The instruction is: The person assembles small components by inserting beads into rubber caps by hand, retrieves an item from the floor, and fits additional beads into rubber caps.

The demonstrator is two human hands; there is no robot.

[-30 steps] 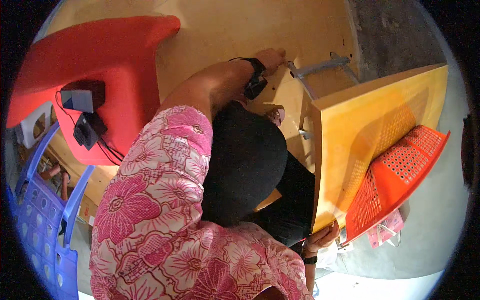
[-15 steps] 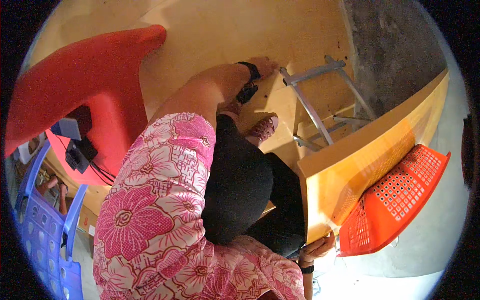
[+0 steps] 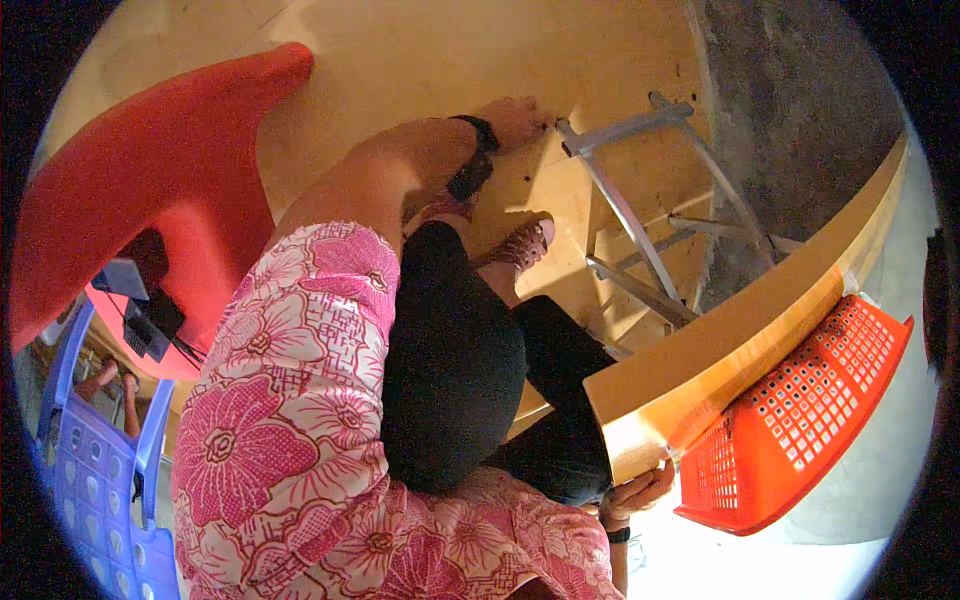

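My right hand [image 3: 640, 489], with a black band at the wrist, is closed round the lower corner of a tilted wooden tabletop [image 3: 745, 345]. A metal leg frame [image 3: 628, 215] stands out from behind the board and looks to be part of a folding table. My left hand [image 3: 515, 121], wearing a black watch, is low over the plywood surface, just left of the frame's upper end and seemingly apart from it. Its fingers are dim and partly hidden, so I cannot tell whether they are open or closed. My floral sleeve [image 3: 290, 340] and dark-trousered knee [image 3: 455, 360] fill the middle.
An orange-red plastic basket [image 3: 825, 385] leans beside the board on the right. A red cloth-covered seat [image 3: 160, 160] with a small dark device [image 3: 150, 320] is on the left. Below it is a blue plastic chair [image 3: 95, 480]. Another person's arm shows behind. A grey wall [image 3: 800, 110] borders the plywood.
My left hand has shifted slightly left and up, away from the leg frame. The tabletop and basket have tilted and dropped a little in view. My right hand keeps its hold on the corner.
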